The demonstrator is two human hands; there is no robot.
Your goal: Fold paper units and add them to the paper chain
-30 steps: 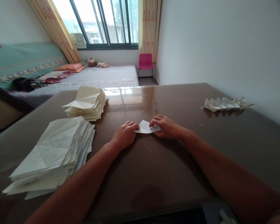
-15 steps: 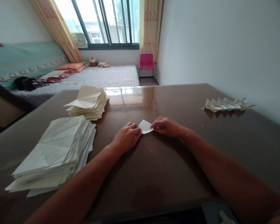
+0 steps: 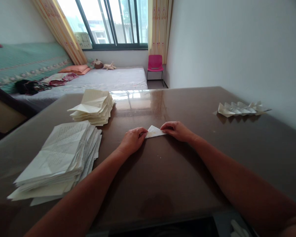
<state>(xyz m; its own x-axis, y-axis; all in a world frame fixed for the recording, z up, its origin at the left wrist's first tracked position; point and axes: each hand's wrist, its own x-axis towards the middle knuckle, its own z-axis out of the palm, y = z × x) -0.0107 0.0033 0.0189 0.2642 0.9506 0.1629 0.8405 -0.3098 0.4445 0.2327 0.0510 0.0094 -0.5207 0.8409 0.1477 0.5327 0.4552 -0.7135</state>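
A small folded sheet of paper (image 3: 155, 131) with writing on it lies at the middle of the brown table (image 3: 182, 171). Its top comes to a point, and a band is folded across its lower edge. My left hand (image 3: 134, 138) pinches the left end of that band between thumb and fingers. At the right end, my right hand (image 3: 176, 130) grips the paper the same way. Both forearms rest low over the table's near side. The fingertips partly hide the paper's corners.
Left of my arm lies a thick stack of written sheets (image 3: 56, 151), with a yellowish paper stack (image 3: 92, 105) behind it. A row of folded paper pieces (image 3: 241, 108) stands at the far right near the wall. Beyond the table are a bed (image 3: 123, 77) and a pink chair (image 3: 155, 63).
The paper's lower edge has been folded up into a flat band, and the sheet now looks wider. My hands have moved slightly apart and away from me.
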